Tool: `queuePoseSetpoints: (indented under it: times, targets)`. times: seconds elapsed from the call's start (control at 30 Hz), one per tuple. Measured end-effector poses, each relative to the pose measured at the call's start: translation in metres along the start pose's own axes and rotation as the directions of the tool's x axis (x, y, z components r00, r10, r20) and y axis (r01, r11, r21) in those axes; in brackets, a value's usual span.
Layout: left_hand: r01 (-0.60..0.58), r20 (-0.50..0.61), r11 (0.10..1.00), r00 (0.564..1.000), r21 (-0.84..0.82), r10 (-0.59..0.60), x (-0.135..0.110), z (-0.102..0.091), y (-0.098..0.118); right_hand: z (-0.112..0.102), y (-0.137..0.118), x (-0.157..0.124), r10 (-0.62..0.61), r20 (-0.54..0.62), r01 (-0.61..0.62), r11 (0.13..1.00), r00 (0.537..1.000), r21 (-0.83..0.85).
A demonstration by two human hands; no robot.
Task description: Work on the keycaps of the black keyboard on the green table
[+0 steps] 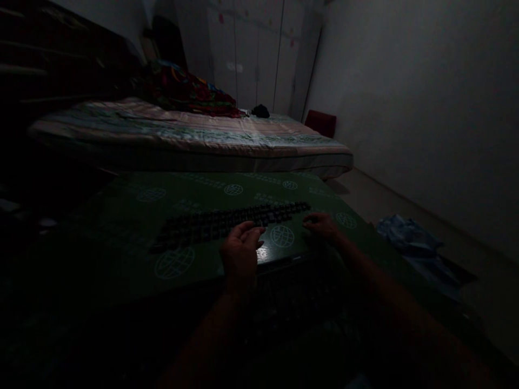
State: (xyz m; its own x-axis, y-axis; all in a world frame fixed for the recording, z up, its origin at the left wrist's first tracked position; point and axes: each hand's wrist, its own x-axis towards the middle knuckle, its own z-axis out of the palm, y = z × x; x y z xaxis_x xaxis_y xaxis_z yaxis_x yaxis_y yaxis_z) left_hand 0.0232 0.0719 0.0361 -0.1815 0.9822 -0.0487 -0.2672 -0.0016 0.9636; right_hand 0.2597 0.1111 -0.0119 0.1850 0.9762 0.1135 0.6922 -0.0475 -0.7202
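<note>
Rows of small black keycaps lie in a slanting band across a green board printed with white globes. At the near edge of this band is my left hand, its fingers loosely bent and a little apart, with nothing visible in them. My right hand is low over the board, just past the right end of the rows. Its fingers are curled together, and the dark hides whatever may be between them. Closer to me, below both hands, a dark keyboard base is only faintly visible.
Behind the board stands a bed with a striped sheet and a bunched red patterned blanket. A pale wardrobe is at the back. Bluish crumpled cloth lies to the right, near the white wall. The room is very dark.
</note>
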Motion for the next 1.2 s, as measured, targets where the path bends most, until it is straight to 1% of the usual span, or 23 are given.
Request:
queuePoseSetpoints:
  times: [0.1, 0.23, 0.37, 0.53, 0.8, 1.2]
  targets:
    - [0.001, -0.050, 0.999, 0.999, -0.042, -0.003, 0.006, -0.003, 0.002, 0.010, 0.000, 0.004, -0.006, -0.011, 0.006, 0.999, 1.000, -0.034]
    - [0.015, -0.075, 0.998, 0.997, -0.058, -0.019, 0.008, -0.005, 0.002, 0.019, -0.001, 0.009, -0.018, -0.036, 0.014, 0.995, 0.999, -0.096]
    - [0.039, -0.059, 0.998, 0.997, -0.052, -0.042, 0.008, -0.005, -0.001, 0.030, -0.004, 0.018, -0.043, -0.045, 0.035, 0.988, 0.998, -0.152]
    - [0.069, -0.019, 0.997, 0.997, -0.018, -0.069, 0.006, -0.005, -0.005, 0.041, -0.008, 0.031, -0.069, -0.026, 0.062, 0.975, 0.997, -0.215]
    - [0.098, 0.011, 0.995, 0.995, -0.003, -0.098, 0.004, -0.004, -0.006, 0.045, -0.012, 0.038, -0.083, 0.024, 0.087, 0.953, 0.996, -0.291]
    - [0.113, 0.039, 0.992, 0.993, 0.058, -0.115, 0.004, -0.003, -0.007, 0.046, -0.012, 0.039, -0.085, 0.006, 0.083, 0.954, 0.996, -0.288]
